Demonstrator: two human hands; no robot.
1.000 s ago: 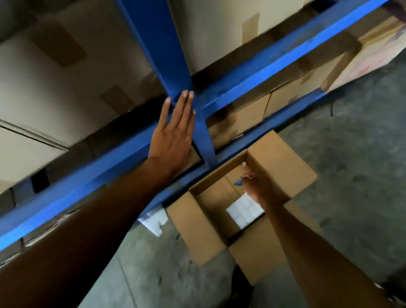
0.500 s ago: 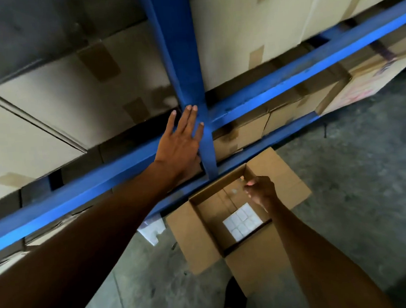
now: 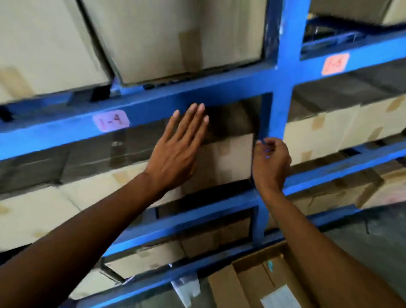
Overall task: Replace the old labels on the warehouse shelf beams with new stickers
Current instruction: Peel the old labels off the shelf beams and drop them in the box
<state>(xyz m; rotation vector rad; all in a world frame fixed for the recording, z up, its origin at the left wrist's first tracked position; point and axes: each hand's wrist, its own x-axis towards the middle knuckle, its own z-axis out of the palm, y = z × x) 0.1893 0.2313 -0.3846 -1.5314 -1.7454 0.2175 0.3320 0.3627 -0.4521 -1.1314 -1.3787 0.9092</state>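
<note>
A pink label [image 3: 111, 121] marked 1-4 sits on the beam [image 3: 50, 136] at left. The left hand [image 3: 177, 151] is spread flat, fingertips at the beam's lower edge. The right hand [image 3: 270, 159] is pinched, perhaps on a sticker; I can't tell. Such labels seem thin and floppy; best lifted by a corner. Another label [image 3: 335, 64] sits far right.

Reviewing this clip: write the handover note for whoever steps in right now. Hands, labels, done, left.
Left hand: open, flat, fingertips at the lower edge of the beam.
Right hand: pinched by the upright; what it holds is too blurred to tell.
Pink labels 1-4 and 1-5 sit on the beam.
White sheets lie in the open carton on the floor.
Done: cannot tell. Left: unclear which labels are old.
</note>
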